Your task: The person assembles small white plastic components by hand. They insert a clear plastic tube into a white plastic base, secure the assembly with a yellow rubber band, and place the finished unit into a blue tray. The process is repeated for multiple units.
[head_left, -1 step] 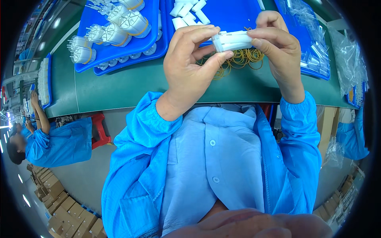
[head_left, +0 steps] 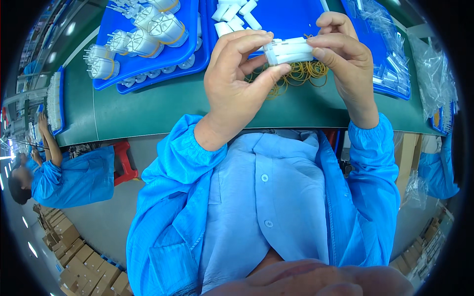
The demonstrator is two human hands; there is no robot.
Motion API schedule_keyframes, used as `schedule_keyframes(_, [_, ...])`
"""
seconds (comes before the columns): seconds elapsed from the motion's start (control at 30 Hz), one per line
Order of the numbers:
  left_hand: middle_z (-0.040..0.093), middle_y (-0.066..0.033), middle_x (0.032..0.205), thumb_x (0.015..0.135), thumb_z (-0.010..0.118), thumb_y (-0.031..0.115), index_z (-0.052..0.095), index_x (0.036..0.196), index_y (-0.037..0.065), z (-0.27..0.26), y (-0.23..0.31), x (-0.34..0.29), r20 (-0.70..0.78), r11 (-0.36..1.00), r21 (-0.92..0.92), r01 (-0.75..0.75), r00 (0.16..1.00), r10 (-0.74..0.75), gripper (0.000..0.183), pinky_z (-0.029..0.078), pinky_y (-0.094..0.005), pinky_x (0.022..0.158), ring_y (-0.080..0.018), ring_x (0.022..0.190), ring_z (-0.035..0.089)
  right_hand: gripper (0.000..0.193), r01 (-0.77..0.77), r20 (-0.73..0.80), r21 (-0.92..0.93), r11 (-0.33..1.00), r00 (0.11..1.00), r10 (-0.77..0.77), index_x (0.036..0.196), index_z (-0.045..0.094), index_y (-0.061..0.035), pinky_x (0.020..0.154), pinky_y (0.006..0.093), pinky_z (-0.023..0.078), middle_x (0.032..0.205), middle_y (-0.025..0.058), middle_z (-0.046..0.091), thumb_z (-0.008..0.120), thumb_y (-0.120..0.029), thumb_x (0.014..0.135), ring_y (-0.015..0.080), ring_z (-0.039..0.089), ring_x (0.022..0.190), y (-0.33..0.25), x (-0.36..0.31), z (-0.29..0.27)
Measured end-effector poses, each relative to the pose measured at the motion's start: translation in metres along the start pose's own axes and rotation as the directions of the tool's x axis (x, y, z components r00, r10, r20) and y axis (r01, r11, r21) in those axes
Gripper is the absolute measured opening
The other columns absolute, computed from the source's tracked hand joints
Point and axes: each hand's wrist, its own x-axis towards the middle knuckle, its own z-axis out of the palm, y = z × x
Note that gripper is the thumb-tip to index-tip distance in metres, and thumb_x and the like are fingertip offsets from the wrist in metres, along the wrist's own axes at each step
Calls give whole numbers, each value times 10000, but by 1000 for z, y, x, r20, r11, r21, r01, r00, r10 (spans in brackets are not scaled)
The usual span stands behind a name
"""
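Observation:
Between my hands is a white cylindrical plastic part [head_left: 291, 49] with long ribs or strips and a clear, round end, held nearly level above the table. My left hand [head_left: 234, 74] grips that round end between thumb and fingers. At the opposite end, my right hand [head_left: 343, 52] is closed in a pinch, thumb and index finger against the part's tip. A bit of brown rubber band [head_left: 308, 36] shows by the right fingertips; whether they hold it I cannot tell. Just below the part lies a loose heap of yellow-brown rubber bands [head_left: 308, 73].
Stacked blue trays [head_left: 192, 54] at left carry banded white assemblies [head_left: 168, 28]. White foam-like cylinders [head_left: 232, 12] lie in a middle tray. The right tray [head_left: 397, 91] holds clear pieces, with plastic bags [head_left: 429, 74] beside it. A co-worker [head_left: 74, 172] sits far left, by a red stool [head_left: 126, 163].

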Motion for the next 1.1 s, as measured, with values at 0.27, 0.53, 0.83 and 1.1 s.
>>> schedule_keyframes(0.27, [551,-171,1202,811,648,-125,513,1148,-33,-7,0,-4,-65,962,-229,147,984,-166,375,499,-362,967,-258,1137,569,220,32,93,-196,980,996,-14,1094,641,21,946,308,438,1193,159,583,565,-97,925,201,578,1084,15,52,-18])
schedule_keyframes(0.53, [513,-148,1193,782,672,-132,495,1142,-39,-15,5,-8,-29,993,-100,56,998,-59,411,472,-401,1025,-277,1189,538,192,364,439,-589,721,894,-93,985,684,-46,886,387,461,1008,130,659,636,-161,839,316,599,971,95,117,23])
schedule_keyframes(0.83, [503,-122,1149,767,689,-132,510,1132,-46,-27,2,-3,-86,994,17,105,991,-103,416,531,-371,951,-260,1113,590,174,100,254,-679,727,962,104,893,669,-27,703,335,491,850,123,662,687,-177,807,249,625,771,80,109,12])
schedule_keyframes(1.1, [480,-122,1160,734,710,-150,531,1109,-46,-24,-6,1,-79,987,161,-28,996,41,427,546,-368,935,-269,1078,601,233,-209,11,-302,930,975,223,1130,624,21,834,252,480,1068,115,626,575,-82,927,136,615,910,8,47,-40])
